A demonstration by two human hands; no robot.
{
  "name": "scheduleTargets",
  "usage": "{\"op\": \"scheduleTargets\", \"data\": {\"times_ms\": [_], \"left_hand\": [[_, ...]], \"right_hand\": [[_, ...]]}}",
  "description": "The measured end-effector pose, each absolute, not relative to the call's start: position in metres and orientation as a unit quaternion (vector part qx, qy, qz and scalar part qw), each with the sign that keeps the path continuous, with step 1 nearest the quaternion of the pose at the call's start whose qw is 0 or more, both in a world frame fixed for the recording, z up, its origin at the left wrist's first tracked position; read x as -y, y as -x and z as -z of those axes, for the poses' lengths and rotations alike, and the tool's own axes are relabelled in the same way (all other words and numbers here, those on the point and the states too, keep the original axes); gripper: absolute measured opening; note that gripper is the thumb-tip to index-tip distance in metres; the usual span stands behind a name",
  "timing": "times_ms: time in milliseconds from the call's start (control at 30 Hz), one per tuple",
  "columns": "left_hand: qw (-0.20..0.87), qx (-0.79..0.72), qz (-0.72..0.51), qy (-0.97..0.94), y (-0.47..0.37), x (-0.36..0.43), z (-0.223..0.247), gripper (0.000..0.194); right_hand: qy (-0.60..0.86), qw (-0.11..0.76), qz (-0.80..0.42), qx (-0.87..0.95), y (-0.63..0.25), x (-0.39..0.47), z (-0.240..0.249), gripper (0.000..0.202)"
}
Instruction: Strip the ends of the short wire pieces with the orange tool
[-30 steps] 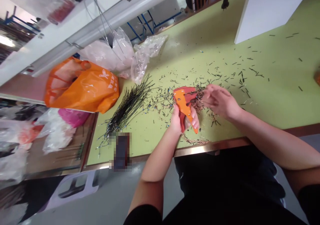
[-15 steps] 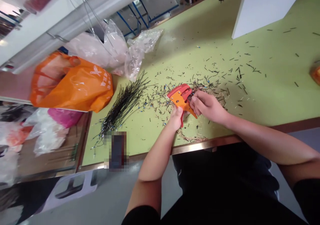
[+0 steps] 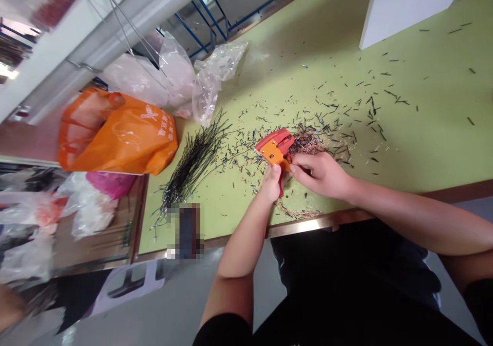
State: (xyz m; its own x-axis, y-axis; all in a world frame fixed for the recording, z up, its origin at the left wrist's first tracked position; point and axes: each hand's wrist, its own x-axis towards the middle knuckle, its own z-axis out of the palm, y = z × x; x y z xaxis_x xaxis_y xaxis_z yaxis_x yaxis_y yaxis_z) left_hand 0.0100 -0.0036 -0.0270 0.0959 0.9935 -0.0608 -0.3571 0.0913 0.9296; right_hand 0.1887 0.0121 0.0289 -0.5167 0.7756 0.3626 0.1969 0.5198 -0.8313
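My left hand (image 3: 272,180) is wrapped round the handle of an orange and red wire stripper (image 3: 274,148), held just above the green tabletop. Close against the tool's right side is my right hand (image 3: 321,174), its thumb and fingers pinched together. What the pinch holds is hidden or too small to make out. A heap of wire scraps and copper strands (image 3: 308,143) lies behind the right hand. Left of the tool rests a long bundle of thin black wires (image 3: 192,164), with blue bits among the cut pieces around it.
An orange bag (image 3: 123,135) and clear plastic bags (image 3: 177,69) sit at the left. A blurred-out dark object (image 3: 189,231) is at the front edge. A white panel (image 3: 412,7) stands at the back right. Short black clippings are scattered over the green table (image 3: 435,146).
My right hand has shifted slightly down and away from the stripper's jaw end, uncovering the scrap heap behind it. The left hand keeps its hold on the stripper. The view has shifted slightly.
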Motion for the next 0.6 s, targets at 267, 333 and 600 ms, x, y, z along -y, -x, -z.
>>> {"op": "scheduleTargets", "data": {"times_ms": [267, 333, 600], "left_hand": [[0.588, -0.388, -0.570, -0.423, -0.0103, 0.0050, 0.0278, 0.061], [0.580, -0.388, -0.572, -0.430, -0.0100, 0.0051, 0.0291, 0.059], [0.558, -0.445, -0.541, -0.445, -0.0078, 0.0072, 0.0331, 0.072]], "right_hand": [[0.283, 0.384, -0.393, 0.786, -0.1869, -0.0094, -0.0253, 0.027], [0.277, 0.384, -0.399, 0.785, -0.1865, -0.0086, -0.0250, 0.026], [0.267, 0.389, -0.426, 0.772, -0.1859, -0.0065, -0.0273, 0.029]]}}
